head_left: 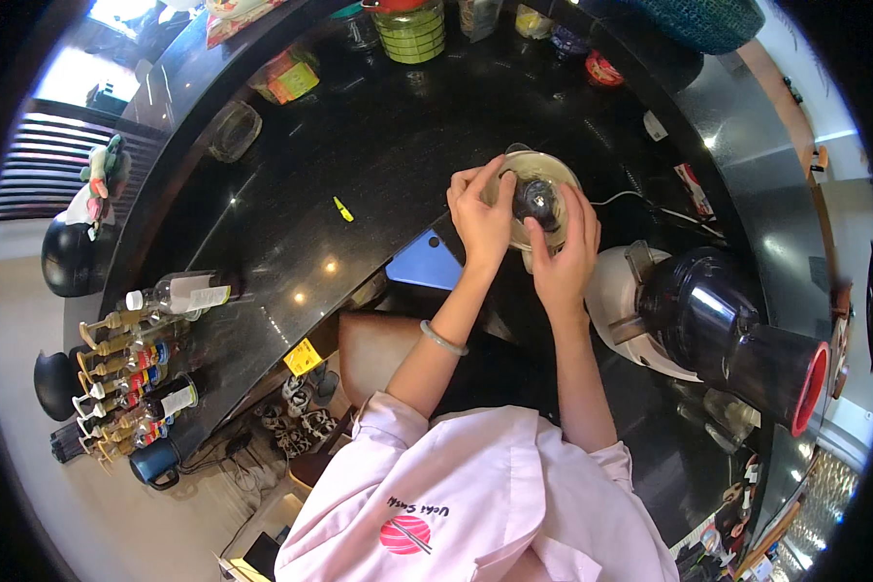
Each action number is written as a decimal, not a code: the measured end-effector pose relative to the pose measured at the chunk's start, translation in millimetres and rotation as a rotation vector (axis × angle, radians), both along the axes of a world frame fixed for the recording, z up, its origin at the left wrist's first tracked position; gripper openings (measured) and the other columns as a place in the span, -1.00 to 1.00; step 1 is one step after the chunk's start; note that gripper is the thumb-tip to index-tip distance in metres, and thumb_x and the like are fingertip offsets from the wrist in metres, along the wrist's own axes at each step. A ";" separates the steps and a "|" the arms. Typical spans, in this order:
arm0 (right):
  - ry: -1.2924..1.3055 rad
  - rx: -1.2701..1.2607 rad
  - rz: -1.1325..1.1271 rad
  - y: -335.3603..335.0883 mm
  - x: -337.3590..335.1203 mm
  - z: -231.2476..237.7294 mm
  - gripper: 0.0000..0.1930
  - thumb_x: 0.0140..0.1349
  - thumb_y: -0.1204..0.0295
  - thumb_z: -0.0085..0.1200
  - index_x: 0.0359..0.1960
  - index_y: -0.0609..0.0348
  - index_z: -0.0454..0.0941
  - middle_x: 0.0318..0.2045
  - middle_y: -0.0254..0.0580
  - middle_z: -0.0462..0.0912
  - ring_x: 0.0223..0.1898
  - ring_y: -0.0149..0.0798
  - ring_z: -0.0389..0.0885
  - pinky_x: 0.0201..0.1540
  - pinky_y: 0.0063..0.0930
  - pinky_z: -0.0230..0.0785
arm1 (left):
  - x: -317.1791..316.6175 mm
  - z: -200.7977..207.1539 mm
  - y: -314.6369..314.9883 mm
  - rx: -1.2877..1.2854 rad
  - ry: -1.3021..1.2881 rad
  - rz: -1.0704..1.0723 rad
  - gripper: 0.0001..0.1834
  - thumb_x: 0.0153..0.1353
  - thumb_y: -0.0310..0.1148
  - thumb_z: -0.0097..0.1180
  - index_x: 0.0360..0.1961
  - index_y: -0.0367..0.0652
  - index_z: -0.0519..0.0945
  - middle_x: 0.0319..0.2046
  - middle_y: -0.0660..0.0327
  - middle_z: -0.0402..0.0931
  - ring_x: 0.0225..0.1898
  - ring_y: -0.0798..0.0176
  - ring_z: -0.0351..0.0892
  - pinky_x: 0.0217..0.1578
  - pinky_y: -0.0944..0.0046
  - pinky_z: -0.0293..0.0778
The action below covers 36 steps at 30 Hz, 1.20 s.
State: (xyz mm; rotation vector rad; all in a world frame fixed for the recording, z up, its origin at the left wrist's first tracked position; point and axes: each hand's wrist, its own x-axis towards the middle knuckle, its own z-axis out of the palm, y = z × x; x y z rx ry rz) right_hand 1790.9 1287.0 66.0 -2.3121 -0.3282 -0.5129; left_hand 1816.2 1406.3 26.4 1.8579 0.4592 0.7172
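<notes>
A round cream-coloured appliance (pixel 573 178), like a small lidded pot, stands on the black counter right of centre. Its middle is a dark, shiny dome (pixel 539 202) that catches the light. My left hand (pixel 483 215) curves round its left side, with the thumb reaching over the top. From the near right, my right hand (pixel 565 254) grips it, the thumb pressed near the dome. Both hands are closed on it, and they cover part of its rim. Whether the fingers grip only the top or the whole body, I cannot tell. A white cord (pixel 616 197) runs off to its right.
Close on the right lies a large white and black juicer-like machine (pixel 708 310). Left of my hands are a blue board (pixel 425 262) and a small yellow-green object (pixel 343 209). Pump bottles (pixel 126 373) line the far left; a green basket-like container (pixel 409 34) stands at the back.
</notes>
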 end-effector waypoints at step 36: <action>0.461 0.191 -0.075 -114.6 -213.5 -3.2 -0.62 0.18 0.45 0.33 0.07 0.07 0.63 -0.02 -0.08 0.60 0.11 0.06 0.47 0.24 -0.08 0.37 | -47.0 -122.5 187.8 0.878 0.227 0.057 -0.68 0.27 -0.54 0.18 0.05 -0.22 0.71 -0.24 0.04 0.60 -0.12 -0.11 0.57 -0.01 -0.02 0.51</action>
